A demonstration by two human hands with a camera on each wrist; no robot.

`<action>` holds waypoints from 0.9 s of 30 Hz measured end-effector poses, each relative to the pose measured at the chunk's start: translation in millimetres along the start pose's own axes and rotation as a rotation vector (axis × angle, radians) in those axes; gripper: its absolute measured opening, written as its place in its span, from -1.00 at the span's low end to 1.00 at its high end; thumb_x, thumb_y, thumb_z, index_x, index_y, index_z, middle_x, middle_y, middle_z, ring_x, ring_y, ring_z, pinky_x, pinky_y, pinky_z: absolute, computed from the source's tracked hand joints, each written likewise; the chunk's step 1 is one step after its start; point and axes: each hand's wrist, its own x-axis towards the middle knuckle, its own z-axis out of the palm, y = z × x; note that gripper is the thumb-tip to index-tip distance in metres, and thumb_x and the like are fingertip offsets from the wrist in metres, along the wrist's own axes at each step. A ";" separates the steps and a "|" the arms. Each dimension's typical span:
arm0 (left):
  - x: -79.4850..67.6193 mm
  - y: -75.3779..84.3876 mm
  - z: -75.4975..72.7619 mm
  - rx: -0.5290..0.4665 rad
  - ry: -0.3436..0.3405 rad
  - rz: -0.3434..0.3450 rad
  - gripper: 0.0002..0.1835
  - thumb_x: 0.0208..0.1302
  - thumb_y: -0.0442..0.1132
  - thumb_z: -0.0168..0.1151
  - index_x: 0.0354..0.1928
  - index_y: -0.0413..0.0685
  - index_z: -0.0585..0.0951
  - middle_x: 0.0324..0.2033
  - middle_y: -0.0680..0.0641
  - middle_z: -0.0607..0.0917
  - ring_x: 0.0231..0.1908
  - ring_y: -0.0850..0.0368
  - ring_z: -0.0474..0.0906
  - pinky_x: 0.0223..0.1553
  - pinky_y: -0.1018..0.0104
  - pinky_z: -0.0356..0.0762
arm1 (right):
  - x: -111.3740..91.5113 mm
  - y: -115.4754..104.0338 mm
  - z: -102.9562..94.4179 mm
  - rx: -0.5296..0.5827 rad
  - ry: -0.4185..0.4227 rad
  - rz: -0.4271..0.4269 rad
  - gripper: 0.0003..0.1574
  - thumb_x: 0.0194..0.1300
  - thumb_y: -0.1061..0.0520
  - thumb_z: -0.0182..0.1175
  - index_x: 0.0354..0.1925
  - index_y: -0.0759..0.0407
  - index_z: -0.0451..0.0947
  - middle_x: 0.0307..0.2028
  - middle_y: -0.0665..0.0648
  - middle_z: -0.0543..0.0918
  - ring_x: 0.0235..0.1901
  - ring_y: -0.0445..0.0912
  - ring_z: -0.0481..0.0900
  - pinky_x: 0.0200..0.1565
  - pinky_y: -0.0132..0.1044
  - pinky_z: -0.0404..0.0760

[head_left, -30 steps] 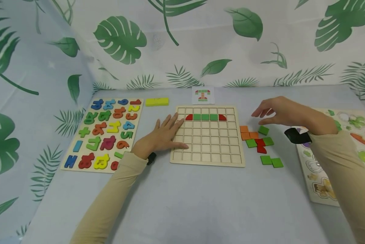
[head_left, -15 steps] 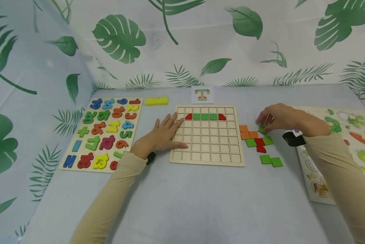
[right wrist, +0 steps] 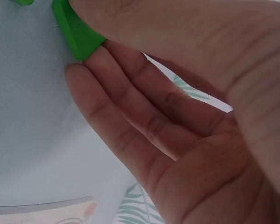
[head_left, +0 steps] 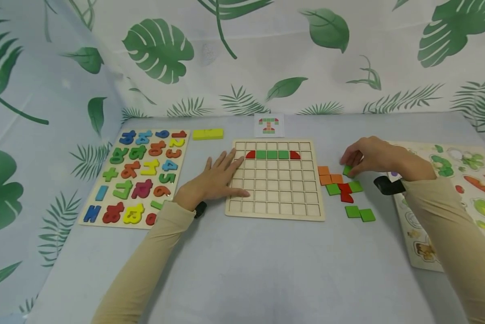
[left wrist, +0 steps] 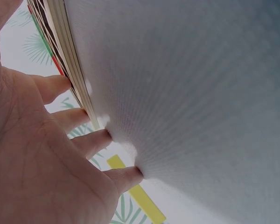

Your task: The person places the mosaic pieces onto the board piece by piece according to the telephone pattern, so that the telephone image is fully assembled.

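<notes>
My left hand (head_left: 213, 182) rests with spread fingers over the left edge of a wooden grid board (head_left: 273, 197). In the left wrist view several fingertips touch the tablecloth beside the board's edge. One row near the top of the board holds green square tiles (head_left: 272, 155) between two red rounded tiles (head_left: 294, 155). To the right of the board, my right hand (head_left: 374, 156) pinches a green square tile (right wrist: 79, 32) between thumb and fingers, low over the table. Loose orange tiles (head_left: 325, 179), red tiles (head_left: 346, 197) and green tiles (head_left: 353, 212) lie just below that hand.
Behind the board lies a pattern card (head_left: 269, 125) with a coloured figure. A yellow block (head_left: 208, 134) is at the back left. A number puzzle board (head_left: 105, 180) lies left; a vegetable picture board (head_left: 422, 225) sits partly under the right forearm.
My right hand has come down and slightly right onto the green tile and now pinches it. My left hand has stayed in place on the board.
</notes>
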 end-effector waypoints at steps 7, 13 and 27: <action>0.7 -0.6 0.1 0.005 -0.004 0.000 0.16 0.39 0.40 0.20 0.71 0.04 -0.20 0.67 -0.13 -0.38 0.64 -0.17 -0.49 0.52 -0.34 -0.48 | -1.4 0.8 0.2 0.007 0.045 -0.017 -0.67 0.04 0.29 0.62 -0.20 0.29 0.74 -0.32 0.03 0.77 -0.26 -0.01 0.71 -0.14 -0.06 0.71; 1.4 -1.2 0.7 0.004 -0.003 0.003 0.17 0.38 0.41 0.19 0.71 0.04 -0.20 0.67 -0.12 -0.38 0.64 -0.17 -0.49 0.52 -0.33 -0.48 | -3.2 -0.3 0.5 0.014 0.089 -0.012 -0.70 0.02 0.30 0.63 -0.29 0.24 0.72 -0.35 0.03 0.76 -0.29 -0.03 0.69 -0.23 -0.21 0.67; -0.2 -0.1 -0.8 -0.009 -0.004 0.001 0.16 0.39 0.40 0.20 0.71 0.04 -0.19 0.67 -0.12 -0.38 0.64 -0.16 -0.50 0.52 -0.32 -0.50 | 9.9 -21.7 -4.2 -0.039 0.222 -0.122 -0.76 0.09 0.50 0.50 -0.36 0.26 0.69 -0.37 0.09 0.74 -0.30 0.03 0.67 -0.14 0.03 0.72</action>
